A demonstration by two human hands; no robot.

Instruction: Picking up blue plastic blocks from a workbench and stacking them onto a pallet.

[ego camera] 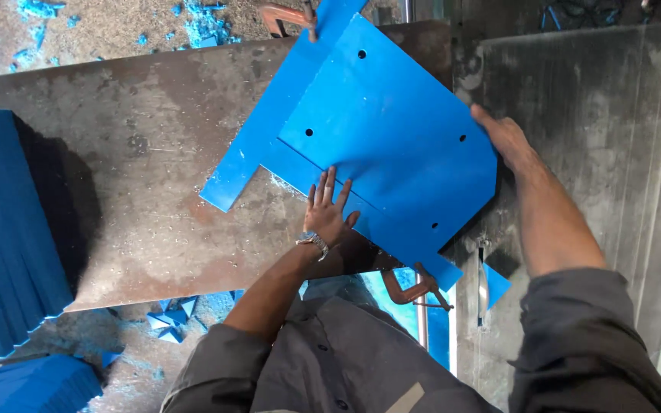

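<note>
Blue panel [392,130] lies flat on a rusty steel desk [139,176], turned at an angle, with small round holes near its corners. It rests on top of a blue strip [269,138] that runs under its left edge and sticks out toward the lower left. Left hand [328,216] lies palm down on the panel's near edge, fingers [329,187] spread flat and open, gripping nothing; a watch [313,242] sits on that wrist. Right hand [505,138] reaches to the panel's right corner, fingers curled against the edge; whether they clasp it I cannot tell. One clamp [415,289] sits just below the panel near the desk's edge, and another [288,17] at the top of the strip. To the left stands a stack of blue sheets [9,229]. Blue offcuts [170,317] lie scattered on the floor below the desk.
</note>
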